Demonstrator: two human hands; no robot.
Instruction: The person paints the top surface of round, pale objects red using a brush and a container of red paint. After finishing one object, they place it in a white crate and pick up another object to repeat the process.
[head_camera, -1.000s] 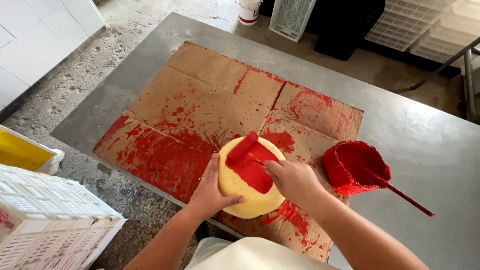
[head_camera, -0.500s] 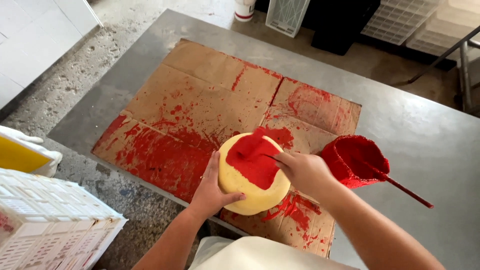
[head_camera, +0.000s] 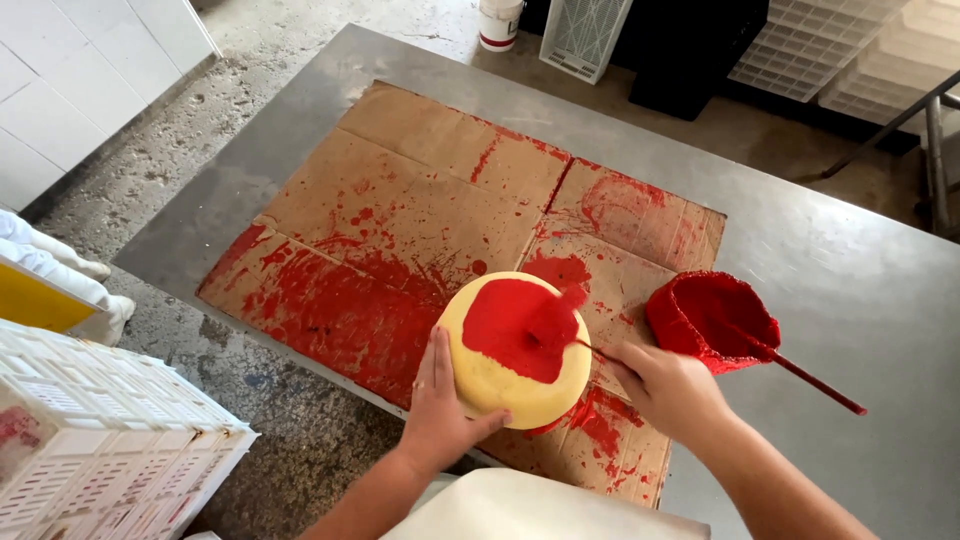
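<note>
My left hand (head_camera: 440, 415) cups the near side of the round yellow cheese wheel (head_camera: 515, 350), which sits on the red-splattered flattened cardboard sheet (head_camera: 420, 210) covering the grey metal worktop (head_camera: 850, 280). My right hand (head_camera: 668, 388), just right of the wheel, grips a thin brush handle (head_camera: 590, 346) reaching onto its red-coated top. A red-smeared pot (head_camera: 712, 318) stands right of the wheel.

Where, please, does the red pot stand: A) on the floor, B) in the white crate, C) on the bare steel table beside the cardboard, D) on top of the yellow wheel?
C: the pot sits on the table, just off the cardboard.
</note>
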